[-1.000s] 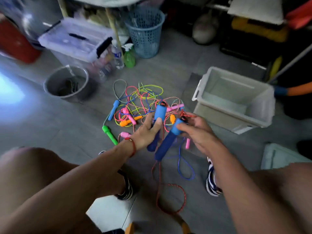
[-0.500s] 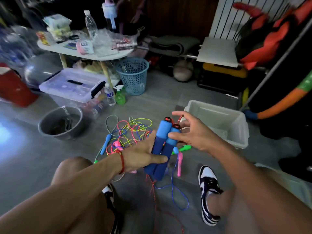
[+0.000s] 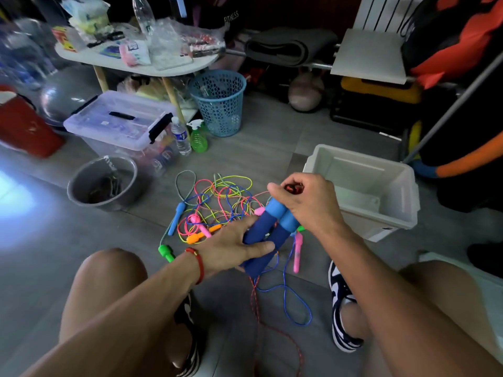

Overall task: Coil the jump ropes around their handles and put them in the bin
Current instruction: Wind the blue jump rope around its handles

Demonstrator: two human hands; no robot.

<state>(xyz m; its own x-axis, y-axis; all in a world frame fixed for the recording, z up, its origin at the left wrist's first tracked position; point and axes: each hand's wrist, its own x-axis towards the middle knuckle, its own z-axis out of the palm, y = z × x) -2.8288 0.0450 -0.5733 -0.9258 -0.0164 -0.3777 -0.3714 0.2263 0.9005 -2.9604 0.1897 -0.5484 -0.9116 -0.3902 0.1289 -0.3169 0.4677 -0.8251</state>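
Observation:
Two blue foam jump-rope handles (image 3: 268,231) are held side by side, upright, above the floor. My left hand (image 3: 231,244) grips them round their dark lower halves. My right hand (image 3: 304,202) sits over their light-blue tops and pinches the red braided rope (image 3: 294,188) near the handle ends. That rope (image 3: 255,300) hangs down between my knees to the floor. A tangle of coloured jump ropes (image 3: 217,205) with pink, orange, green and blue handles lies on the floor behind my hands. The white bin (image 3: 362,186) stands open to the right.
A grey metal bucket (image 3: 104,183), a clear lidded storage box (image 3: 119,123), a blue mesh basket (image 3: 219,102) and bottles stand at the back left. A cluttered white table (image 3: 136,62) is behind them. My knees and striped shoes (image 3: 341,308) frame the floor in front.
The two blue handles came together side by side and upright. My right hand moved over their tops and closed on the red rope. The camera tilted up.

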